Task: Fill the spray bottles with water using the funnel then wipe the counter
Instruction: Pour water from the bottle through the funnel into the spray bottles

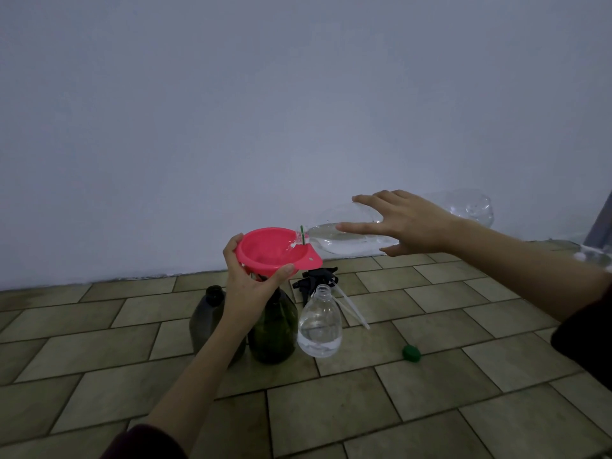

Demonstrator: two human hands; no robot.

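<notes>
While the tiled counter point(99, 342) runs back to a plain pale wall point(231, 111), three open-necked bottles stand together near its middle. Farthest left is a dark grey bottle point(207, 318), partly hidden behind the person's left forearm. Just beside it, touching or nearly so, stands a dark green spray bottle point(273, 329), and the left hand point(246, 286) reaches over its neck to grip the pink funnel point(276, 250), fingers curled round the far rim and thumb pressed on the near rim. The funnel sits above the green bottle's mouth; whether its spout is seated inside cannot be seen, as the hand covers it. Right of the green bottle, and touching it, is a clear spray bottle point(319, 326), upright, with water filling its lower part. Behind these lies a black trigger sprayer head point(314, 281) with its white dip tube point(352, 308) stretched out over the tiles toward the right. Above, a large clear water bottle point(351, 238) is held nearly level, its mouth at the funnel's right rim, and water spills from it into the pink bowl. The right hand point(407, 223) grasps this bottle round its body, fingers spread wide over the top and thumb underneath. On the tiles lower right, well apart from the bottles, lies a small green cap point(411, 353). At the far right edge another clear plastic item shows only partly.
</notes>
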